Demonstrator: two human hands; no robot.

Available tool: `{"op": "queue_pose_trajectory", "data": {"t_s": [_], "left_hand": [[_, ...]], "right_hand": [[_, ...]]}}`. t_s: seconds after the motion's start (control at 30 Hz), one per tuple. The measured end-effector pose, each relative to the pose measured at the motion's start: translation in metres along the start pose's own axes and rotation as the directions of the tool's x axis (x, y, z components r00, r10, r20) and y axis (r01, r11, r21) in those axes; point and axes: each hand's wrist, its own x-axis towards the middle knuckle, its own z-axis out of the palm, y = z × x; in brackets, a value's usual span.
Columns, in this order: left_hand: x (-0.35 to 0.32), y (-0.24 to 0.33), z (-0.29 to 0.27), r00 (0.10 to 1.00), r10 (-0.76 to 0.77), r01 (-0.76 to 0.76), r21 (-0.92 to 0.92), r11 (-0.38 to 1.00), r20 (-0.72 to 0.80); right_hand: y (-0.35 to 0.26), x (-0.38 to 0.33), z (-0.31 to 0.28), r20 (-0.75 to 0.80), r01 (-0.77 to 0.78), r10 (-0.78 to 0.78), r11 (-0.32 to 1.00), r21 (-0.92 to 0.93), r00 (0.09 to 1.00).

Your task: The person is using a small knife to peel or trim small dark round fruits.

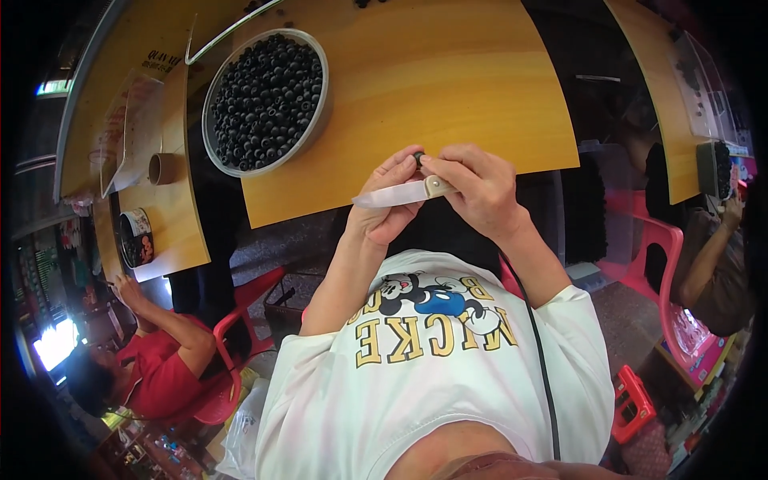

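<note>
Above the near edge of the wooden table, my left hand (386,216) pinches a small dark round piece (419,158) between thumb and fingertips. My right hand (484,188) is closed round the pale handle of a small knife (394,196), its blade pointing left across my left palm. The thumb and fingertips of my right hand meet the same dark piece. To the upper left, a clear round tub (326,96) is filled with black round pieces, several showing a small hole or ring.
The wooden table (448,72) spreads ahead of me. At the left, a person in a red top (172,360) sits by another table with a patterned tin (136,238) and a brown cup (162,169). Another person's arm (708,256) and a red chair (662,248) are at the right.
</note>
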Motion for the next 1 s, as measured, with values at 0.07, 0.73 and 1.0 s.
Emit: {"op": "queue_pose_trajectory", "data": {"t_s": [0.07,0.73,1.0], "left_hand": [[0.003,0.001,-0.007,0.999,0.0,0.002,-0.04,0.999,0.044],[-0.002,0.011,-0.012,0.982,0.015,-0.009,-0.032,0.999,0.19],[0.001,0.011,-0.017,0.928,0.08,-0.113,0.069,0.991,0.364]], "right_hand": [[-0.001,0.0,-0.002,0.006,0.003,-0.003,1.0,0.009,1.0],[-0.009,-0.002,-0.015,0.208,-0.115,0.144,0.983,-0.144,0.967],[-0.006,-0.005,-0.02,0.236,-0.1,0.132,0.984,-0.144,0.963]]}}
